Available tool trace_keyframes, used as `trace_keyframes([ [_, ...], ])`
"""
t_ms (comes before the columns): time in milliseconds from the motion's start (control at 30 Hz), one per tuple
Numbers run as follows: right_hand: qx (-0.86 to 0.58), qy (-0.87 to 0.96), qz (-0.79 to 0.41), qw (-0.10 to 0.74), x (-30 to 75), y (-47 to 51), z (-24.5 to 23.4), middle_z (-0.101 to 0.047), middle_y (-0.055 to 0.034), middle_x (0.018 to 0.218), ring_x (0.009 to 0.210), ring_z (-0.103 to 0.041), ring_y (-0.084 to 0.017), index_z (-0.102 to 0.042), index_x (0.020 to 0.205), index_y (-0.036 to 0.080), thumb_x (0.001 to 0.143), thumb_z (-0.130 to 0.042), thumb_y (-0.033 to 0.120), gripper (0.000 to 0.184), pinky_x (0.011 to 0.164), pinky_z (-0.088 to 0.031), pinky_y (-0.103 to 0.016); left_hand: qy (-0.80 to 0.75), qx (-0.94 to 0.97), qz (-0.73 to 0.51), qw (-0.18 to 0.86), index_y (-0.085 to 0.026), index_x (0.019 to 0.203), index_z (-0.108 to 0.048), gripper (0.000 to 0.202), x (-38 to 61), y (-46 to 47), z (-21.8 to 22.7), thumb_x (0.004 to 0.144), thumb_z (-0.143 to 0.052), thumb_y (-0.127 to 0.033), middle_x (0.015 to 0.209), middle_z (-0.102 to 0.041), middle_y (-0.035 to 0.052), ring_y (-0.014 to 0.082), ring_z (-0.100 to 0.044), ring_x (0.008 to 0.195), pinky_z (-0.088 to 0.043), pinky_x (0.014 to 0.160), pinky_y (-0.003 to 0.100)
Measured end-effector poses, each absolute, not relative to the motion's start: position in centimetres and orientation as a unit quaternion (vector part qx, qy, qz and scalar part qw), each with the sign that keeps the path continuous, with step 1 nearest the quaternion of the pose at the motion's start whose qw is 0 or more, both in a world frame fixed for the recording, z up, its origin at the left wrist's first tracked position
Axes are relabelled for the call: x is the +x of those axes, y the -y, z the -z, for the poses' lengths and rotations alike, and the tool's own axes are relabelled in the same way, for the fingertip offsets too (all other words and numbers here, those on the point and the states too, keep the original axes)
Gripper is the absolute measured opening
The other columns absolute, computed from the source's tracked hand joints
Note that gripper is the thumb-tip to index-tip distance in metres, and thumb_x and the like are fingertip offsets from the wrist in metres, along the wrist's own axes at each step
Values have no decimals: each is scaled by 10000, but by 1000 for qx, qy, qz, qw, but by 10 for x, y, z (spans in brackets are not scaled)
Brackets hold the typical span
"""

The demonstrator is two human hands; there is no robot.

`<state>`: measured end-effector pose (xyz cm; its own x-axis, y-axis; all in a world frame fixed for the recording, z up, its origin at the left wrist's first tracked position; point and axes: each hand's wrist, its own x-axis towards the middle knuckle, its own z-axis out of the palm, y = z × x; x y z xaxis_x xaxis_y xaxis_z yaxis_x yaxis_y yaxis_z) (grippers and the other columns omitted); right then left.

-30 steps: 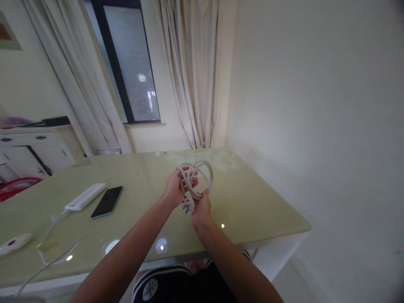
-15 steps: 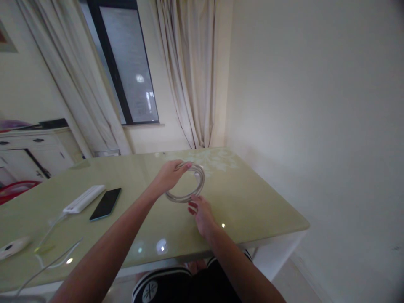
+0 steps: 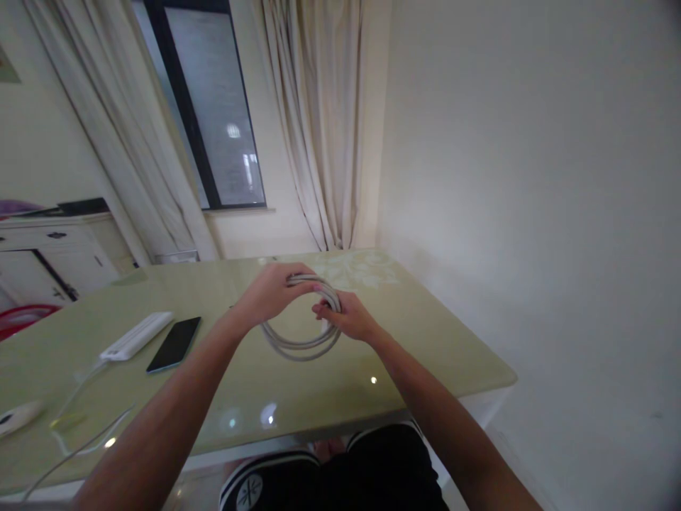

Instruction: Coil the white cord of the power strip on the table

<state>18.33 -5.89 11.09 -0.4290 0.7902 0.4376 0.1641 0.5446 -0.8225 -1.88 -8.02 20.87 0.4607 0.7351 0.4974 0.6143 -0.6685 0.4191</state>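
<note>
Glossy green surface (image 3: 425, 341), pale cable (image 3: 306, 358) coiled between two hands

Plain cream wall (image 3: 521, 177) closes off the right side; softly creased, off-white curtains (image 3: 319, 121) hang either side of a dark-framed window (image 3: 216, 106). Whitish leaf shapes pattern the polished surface near its far end, and small lights glint off its near edge.

Smooth and grey-white, the cable forms a loose ring of several strands in front of the person; whether its lower curve touches the surface, I cannot tell. At the top of the ring the left hand (image 3: 274, 292) has its grip clamped on the strands, thumb along the inside. The right hand (image 3: 354, 316) has its grip closed round the ring's right side.

Further left lie a white oblong block (image 3: 137, 336) and, just beside it, a flat, black phone (image 3: 174, 344). Black shorts (image 3: 372, 468) show white stripes and a round white emblem (image 3: 249, 491), its marks too blurred to read.
</note>
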Motion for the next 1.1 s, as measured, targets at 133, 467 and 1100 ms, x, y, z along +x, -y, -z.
trace_keyframes([
  [133,-332,678,-454,473,181,53,-114,-693,-31,644,513,-568,-124,-648,789,168,881,-664,536,380,506,-415,-221,-460,819,-338,58,-196,997,-710,410,-28,62,-189,936,-528,-558,845,-734,42,194,-639,747,-449,701,292],
  [467,-503,510,-542,439,212,-26,-58,-690,-23,610,504,-578,-133,-698,836,150,673,-867,360,315,486,-439,-226,-504,635,-334,480,-138,1062,-655,682,-25,6,-65,769,-601,-751,1008,-723,120,202,-676,866,-519,750,317],
  [1100,-678,540,-110,486,298,-87,-60,-653,-191,1316,1278,-549,-267,-730,1171,122,915,-597,349,367,1077,-389,-350,-558,657,-437,257,-167,815,-646,420,12,12,-12,942,-400,-483,731,-643,53,180,-599,706,-480,699,289],
])
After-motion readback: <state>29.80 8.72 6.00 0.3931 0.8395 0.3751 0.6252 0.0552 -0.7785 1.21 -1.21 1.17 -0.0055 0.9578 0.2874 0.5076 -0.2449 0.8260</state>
